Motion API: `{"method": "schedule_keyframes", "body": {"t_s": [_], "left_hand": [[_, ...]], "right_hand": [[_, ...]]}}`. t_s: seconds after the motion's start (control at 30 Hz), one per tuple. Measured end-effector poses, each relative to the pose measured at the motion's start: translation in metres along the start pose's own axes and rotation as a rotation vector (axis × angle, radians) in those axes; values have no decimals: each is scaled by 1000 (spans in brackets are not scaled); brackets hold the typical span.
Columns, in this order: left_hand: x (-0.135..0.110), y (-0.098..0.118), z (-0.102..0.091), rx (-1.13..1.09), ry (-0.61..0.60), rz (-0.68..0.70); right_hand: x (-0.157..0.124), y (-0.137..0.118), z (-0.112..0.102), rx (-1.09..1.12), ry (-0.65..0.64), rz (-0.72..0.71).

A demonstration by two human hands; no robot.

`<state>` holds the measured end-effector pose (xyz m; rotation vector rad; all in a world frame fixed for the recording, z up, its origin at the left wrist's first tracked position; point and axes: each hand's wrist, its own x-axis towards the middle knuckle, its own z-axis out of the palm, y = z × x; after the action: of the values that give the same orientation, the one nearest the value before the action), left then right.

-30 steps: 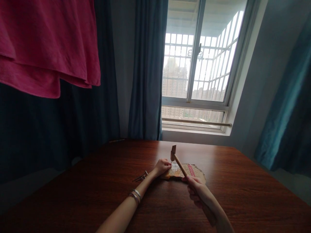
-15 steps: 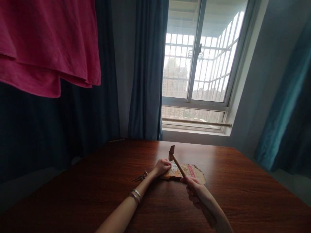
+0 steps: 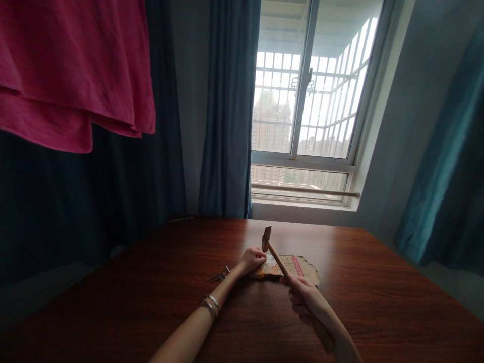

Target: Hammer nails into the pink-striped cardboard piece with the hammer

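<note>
My right hand (image 3: 305,297) grips the wooden handle of a small hammer (image 3: 278,258), whose head points away from me. The hammer head is just above the fingertips of my left hand (image 3: 252,259). Those fingers are pinched around a thin upright piece that looks like a nail, mostly hidden by the fingers. Beneath them lies a flat tan board (image 3: 313,271), patterned with dark dots, a pink band and a notched right edge. Left of my left hand, several long dark nails (image 3: 219,275) lie on the table.
The brown wooden table (image 3: 151,302) reaches back to a wall with a barred window (image 3: 302,101). Dark blue curtains (image 3: 229,111) hang on both sides. A pink cloth (image 3: 75,75) hangs at the upper left.
The hammer head has come down very slightly toward my left fingertips. My left hand and the board stay in place; the view has shifted a little.
</note>
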<state>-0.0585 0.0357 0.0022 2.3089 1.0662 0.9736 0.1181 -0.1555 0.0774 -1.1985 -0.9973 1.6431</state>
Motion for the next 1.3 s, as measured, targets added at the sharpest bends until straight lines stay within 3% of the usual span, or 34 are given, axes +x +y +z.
{"method": "schedule_keyframes", "body": {"t_s": [0.33, 0.6, 0.9, 1.3], "left_hand": [[1, -5, 3, -18, 5, -5], [1, -7, 5, -17, -2, 27], [8, -4, 9, -32, -9, 20], [8, -2, 8, -46, -14, 5]], "right_hand": [[3, -2, 4, 35, 31, 19], [2, 3, 16, 133, 50, -45], [-2, 6, 31, 165, -42, -195], [0, 6, 27, 199, -19, -173]]}}
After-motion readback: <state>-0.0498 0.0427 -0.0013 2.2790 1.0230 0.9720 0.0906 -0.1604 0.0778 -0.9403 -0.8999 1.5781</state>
